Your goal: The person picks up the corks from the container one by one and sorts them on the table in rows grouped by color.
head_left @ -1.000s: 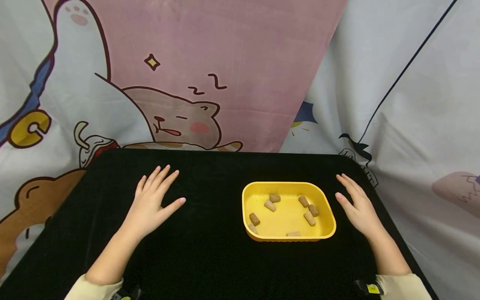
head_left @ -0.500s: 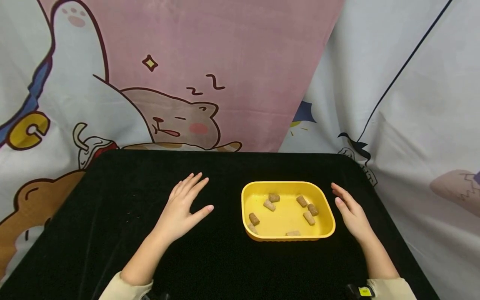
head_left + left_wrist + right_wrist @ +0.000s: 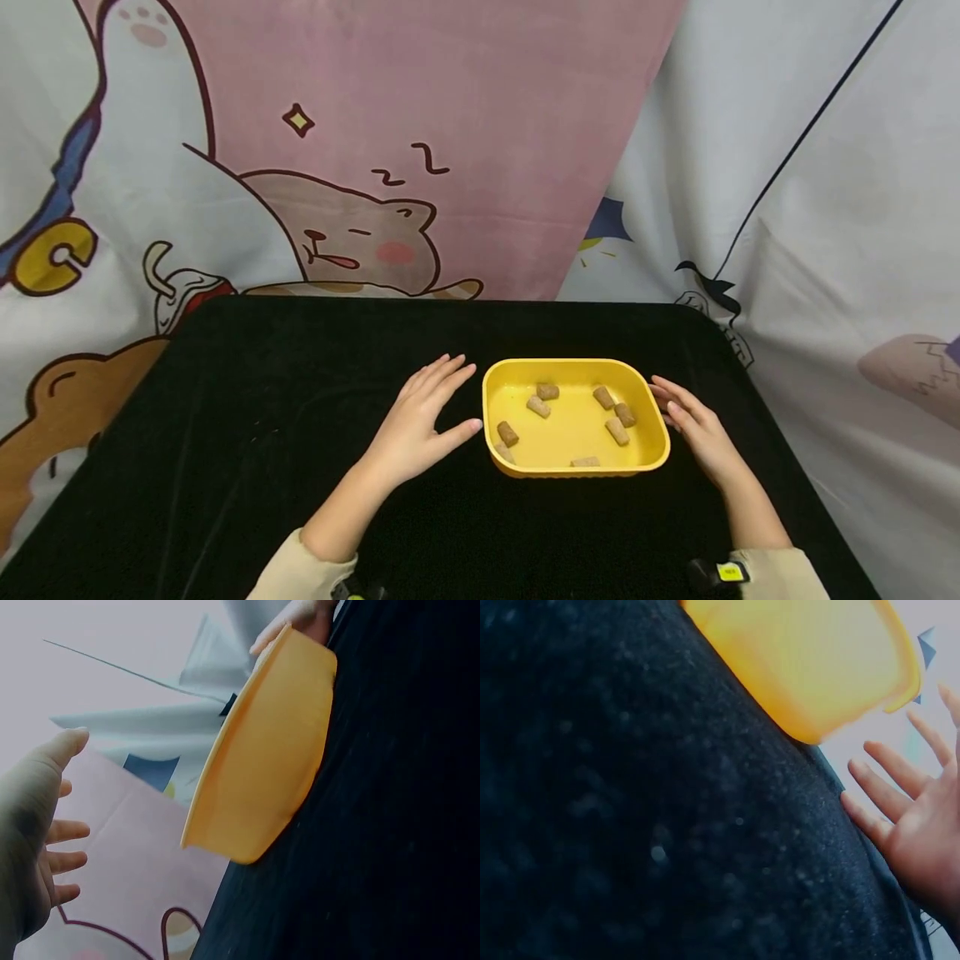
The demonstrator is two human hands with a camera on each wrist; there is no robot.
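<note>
A yellow plastic tray (image 3: pixel 573 472) with rounded corners sits on the black-covered table. Several short brown and tan cork-like cylinders (image 3: pixel 617 432) lie scattered in it. Just left of the tray my left hand (image 3: pixel 420 425) is held with its fingers extended and thumb apart; the left wrist view shows a gap between this hand (image 3: pixel 30 832) and the tray wall (image 3: pixel 262 750). My right hand (image 3: pixel 697 433) is by the tray's right end, fingers extended. In the right wrist view those fingers (image 3: pixel 889 791) are spread near the tray (image 3: pixel 817 667), and nothing is held.
Black cloth (image 3: pixel 225 433) covers the table. Behind it hangs a white and pink curtain (image 3: pixel 510 142) printed with cartoon animals. On the right, the pale curtain (image 3: pixel 840 250) runs down along the table's edge.
My left hand has moved right across the table, up close to the tray's left side. My right hand has shifted slightly left toward the tray's right end. The tray stays put.
</note>
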